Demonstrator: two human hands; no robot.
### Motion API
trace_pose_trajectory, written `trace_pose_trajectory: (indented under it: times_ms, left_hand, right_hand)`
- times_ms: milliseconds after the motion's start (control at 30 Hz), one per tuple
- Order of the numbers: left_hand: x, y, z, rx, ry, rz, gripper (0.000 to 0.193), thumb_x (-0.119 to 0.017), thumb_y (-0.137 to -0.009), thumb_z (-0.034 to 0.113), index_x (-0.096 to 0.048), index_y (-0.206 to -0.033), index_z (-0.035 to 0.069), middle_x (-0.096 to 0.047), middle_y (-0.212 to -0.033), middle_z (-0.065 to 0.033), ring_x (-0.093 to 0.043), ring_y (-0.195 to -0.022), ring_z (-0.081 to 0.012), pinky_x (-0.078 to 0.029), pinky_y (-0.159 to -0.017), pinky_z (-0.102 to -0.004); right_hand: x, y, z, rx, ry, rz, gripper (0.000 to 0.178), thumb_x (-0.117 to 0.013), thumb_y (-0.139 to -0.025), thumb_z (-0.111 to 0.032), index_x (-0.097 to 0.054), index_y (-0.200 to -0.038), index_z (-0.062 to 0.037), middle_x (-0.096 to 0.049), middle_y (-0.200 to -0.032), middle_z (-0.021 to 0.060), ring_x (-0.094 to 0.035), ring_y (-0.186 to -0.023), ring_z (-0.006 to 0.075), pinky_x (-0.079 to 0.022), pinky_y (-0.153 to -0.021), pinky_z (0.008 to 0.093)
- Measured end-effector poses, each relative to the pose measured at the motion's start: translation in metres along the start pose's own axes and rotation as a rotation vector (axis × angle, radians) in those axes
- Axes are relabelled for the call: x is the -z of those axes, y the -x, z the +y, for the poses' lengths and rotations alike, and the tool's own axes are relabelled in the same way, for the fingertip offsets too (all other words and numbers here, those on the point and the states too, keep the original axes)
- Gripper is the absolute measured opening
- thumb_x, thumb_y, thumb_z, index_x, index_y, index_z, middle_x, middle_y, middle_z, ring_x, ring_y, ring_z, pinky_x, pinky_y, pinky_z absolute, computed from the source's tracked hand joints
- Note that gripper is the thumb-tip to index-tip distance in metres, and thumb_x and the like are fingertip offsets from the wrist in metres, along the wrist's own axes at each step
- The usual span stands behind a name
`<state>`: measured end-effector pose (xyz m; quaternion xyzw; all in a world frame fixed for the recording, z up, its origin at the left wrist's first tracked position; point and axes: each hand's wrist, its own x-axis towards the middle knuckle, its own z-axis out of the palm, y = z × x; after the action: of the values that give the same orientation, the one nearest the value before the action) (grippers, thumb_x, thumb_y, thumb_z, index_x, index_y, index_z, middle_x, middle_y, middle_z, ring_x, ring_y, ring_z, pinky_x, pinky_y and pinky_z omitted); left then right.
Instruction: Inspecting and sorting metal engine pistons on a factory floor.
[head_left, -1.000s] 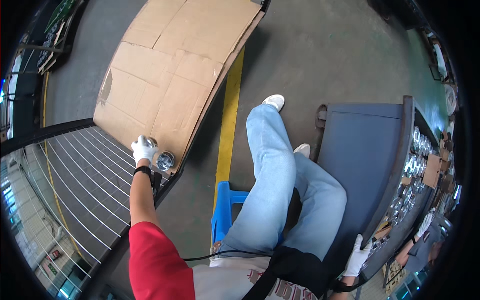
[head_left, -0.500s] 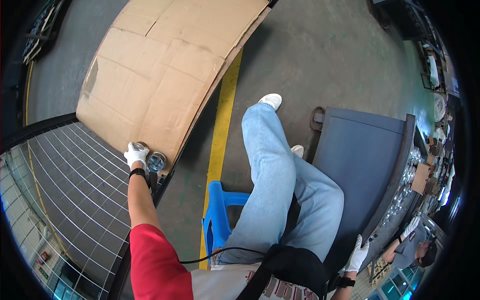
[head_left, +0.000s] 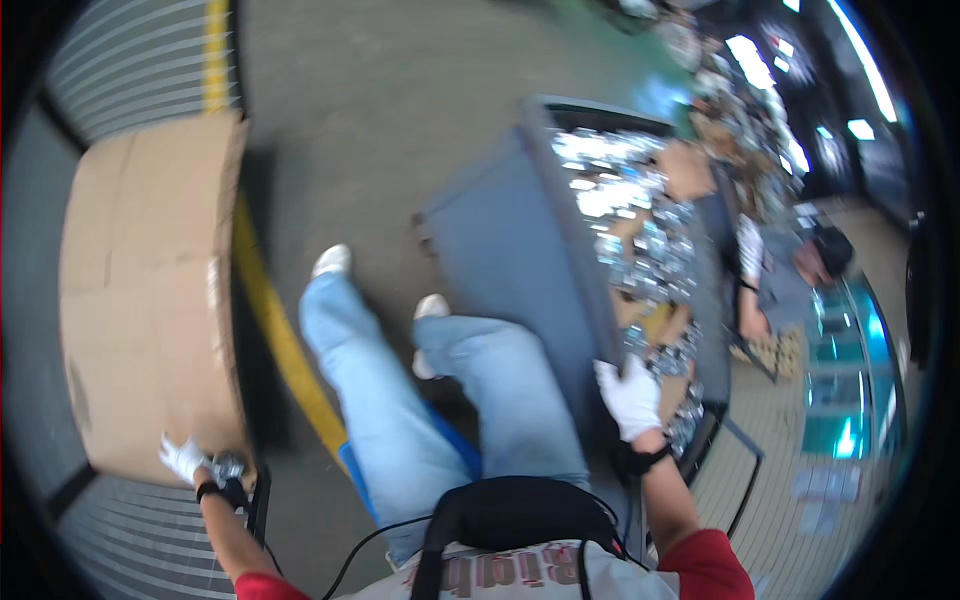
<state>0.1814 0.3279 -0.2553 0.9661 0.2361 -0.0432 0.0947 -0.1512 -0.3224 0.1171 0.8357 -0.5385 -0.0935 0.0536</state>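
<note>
Beside left hand, blurry glassware

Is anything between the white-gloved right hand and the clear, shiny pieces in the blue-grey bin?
Nothing visible blocks the right hand, at the bin's near rim; the shiny pieces lie just beyond, with brown cardboard pieces among them.

Grey concrete floor w/ yellow line running down to blue stool; greenish shiny patch at far end. Long bright strip light upper R, dark ceiling around. Teal glass panels far R, prob. windows, too blurry to confirm.
</note>
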Motion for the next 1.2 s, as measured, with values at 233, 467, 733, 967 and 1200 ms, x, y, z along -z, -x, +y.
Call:
trace_pose_trajectory:
  times_ms: [233, 467, 733, 967, 1200]
  left_hand:
    - [-0.025, 0.044, 0.168, -0.309, 0.422, -0.187, 0.062, -0.072, -0.084, 0.012, -0.052, -0.142, 0.014, -0.044, -0.147, -0.0151, -0.051, -0.129, -0.0318, -0.045, -0.106, -0.0425]
    - [0.075, 0.170, 0.271, -1.213, 0.441, -0.446, 0.042, -0.068, -0.086, 0.004, -0.062, -0.127, 0.006, -0.063, -0.118, -0.0094, -0.062, -0.096, -0.0193, -0.054, -0.084, -0.0327]
    - [0.142, 0.257, 0.259, -1.081, 0.217, -0.730, 0.041, -0.068, -0.085, 0.009, -0.063, -0.125, 0.003, -0.065, -0.105, -0.0126, -0.064, -0.085, -0.0220, -0.055, -0.077, -0.0363]
    - [0.162, 0.328, 0.273, -1.459, -0.112, -0.705, 0.043, -0.069, -0.082, 0.019, -0.064, -0.123, 0.008, -0.063, -0.103, -0.0170, -0.062, -0.089, -0.0326, -0.052, -0.078, -0.0446]
    - [0.187, 0.361, 0.285, -1.360, -0.161, -0.792, 0.039, -0.068, -0.083, 0.020, -0.066, -0.120, 0.006, -0.066, -0.096, -0.0158, -0.065, -0.084, -0.0288, -0.054, -0.077, -0.0400]
  right_hand:
    - [0.006, 0.002, 0.012, 0.106, -0.123, -0.075, 0.052, -0.062, -0.090, -0.049, -0.056, -0.105, 0.0001, -0.069, -0.088, 0.0260, -0.069, -0.081, 0.0440, -0.055, -0.076, 0.0528]
    - [0.020, 0.012, 0.087, 0.329, -0.491, -0.408, 0.081, -0.059, -0.091, -0.058, -0.047, -0.140, 0.0056, -0.061, -0.123, 0.0330, -0.061, -0.113, 0.0466, -0.048, -0.098, 0.0470]
    - [-0.008, 0.052, 0.248, 0.221, -0.511, -0.447, 0.058, -0.054, -0.097, -0.054, -0.060, -0.130, -0.0076, -0.066, -0.121, 0.0224, -0.063, -0.111, 0.0404, -0.050, -0.096, 0.0464]
    - [-0.029, 0.113, 0.348, -0.164, -0.333, -0.442, 0.050, -0.060, -0.091, -0.044, -0.066, -0.123, -0.0071, -0.069, -0.115, 0.0214, -0.066, -0.106, 0.0397, -0.051, -0.093, 0.0475]
    - [-0.025, 0.124, 0.375, -0.219, -0.376, -0.420, 0.049, -0.063, -0.089, -0.039, -0.066, -0.126, -0.0070, -0.069, -0.116, 0.0211, -0.066, -0.107, 0.0389, -0.051, -0.094, 0.0457]
